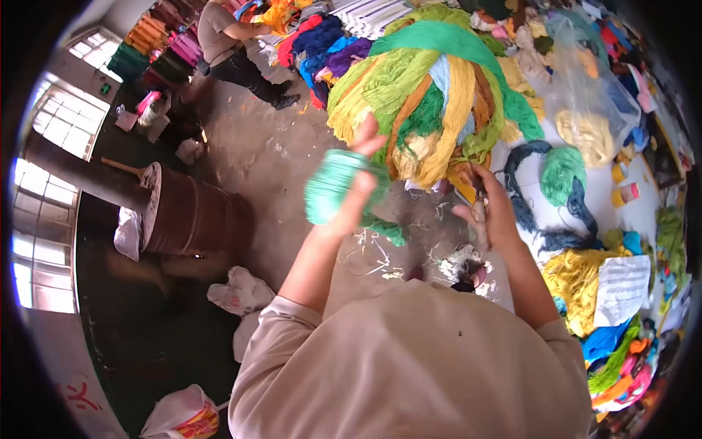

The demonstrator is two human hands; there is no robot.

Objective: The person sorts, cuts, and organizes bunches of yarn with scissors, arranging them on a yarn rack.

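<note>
A thick coil of light green yarn (333, 186) is wrapped round my left hand (355, 192), whose fingertips stick out above it and blur with motion. A darker green tail of yarn (386, 230) hangs below that hand. My right hand (491, 208) is closed at the front edge of the yarn heap, with a narrow brownish thing between its fingers that I cannot make out. Close in front of both hands lies the big heap of yarn skeins (358, 95), lime, yellow, brown and pale blue, with a green skein (439, 40) draped over its top.
On the right, a white table (515, 157) bears a navy skein (518, 190), a green yarn bundle (563, 174), yellow yarn (574, 282) and a paper sheet (623, 290). A rusty drum (194, 212) stands at left. Thread scraps litter the floor. Another person (227, 44) stands at the back.
</note>
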